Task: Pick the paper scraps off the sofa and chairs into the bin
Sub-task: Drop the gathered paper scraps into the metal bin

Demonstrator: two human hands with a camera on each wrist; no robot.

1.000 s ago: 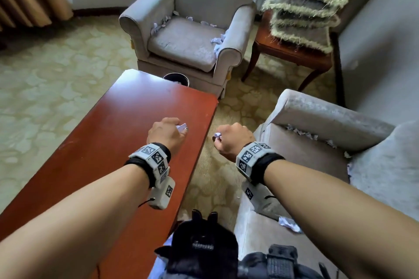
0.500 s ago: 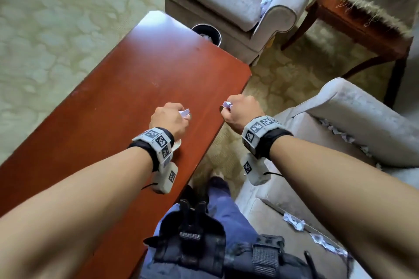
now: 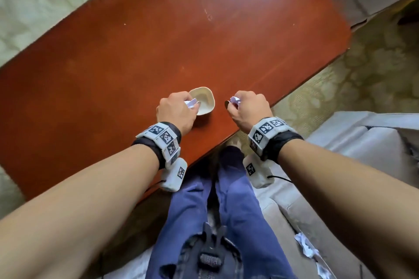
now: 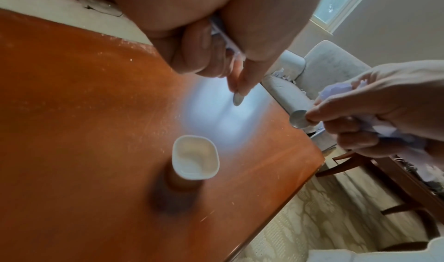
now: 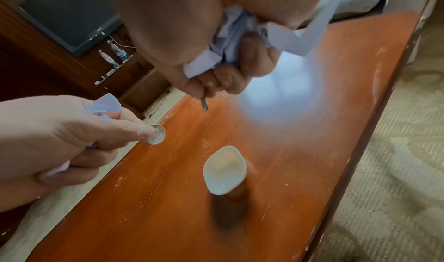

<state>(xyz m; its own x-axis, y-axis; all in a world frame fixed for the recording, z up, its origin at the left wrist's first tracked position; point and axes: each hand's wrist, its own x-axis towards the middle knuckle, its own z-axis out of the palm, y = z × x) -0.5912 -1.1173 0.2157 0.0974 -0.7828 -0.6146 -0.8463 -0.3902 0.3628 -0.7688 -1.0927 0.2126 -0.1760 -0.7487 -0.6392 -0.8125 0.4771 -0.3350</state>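
Reddish-brown glossy wooden worktop [image 3: 158, 47] with a small white squarish plastic cup [image 3: 201, 103] on it. Left hand [image 3: 175, 112] hovers right by the cup, fist closed on crumpled white paper scraps [image 5: 103, 105] while pinching a round silver coin [image 5: 156, 134]. Right hand [image 3: 248, 108] is the same deal: wad of pale scraps [image 5: 230, 43] plus a coin [image 4: 298, 118]. More scraps [image 3: 305, 246] lie on the grey sofa seat [image 3: 374, 142].

The worktop [image 3: 158, 41] was glossy reddish-brown. A white cup [image 3: 203, 103] stood on it. The paper scraps [image 5: 230, 43] were pale lilac-white, both coins [image 5: 156, 134] silver, the carpet [image 3: 362, 70] olive with a pale floral pattern, the trousers [image 3: 238, 210] blue.
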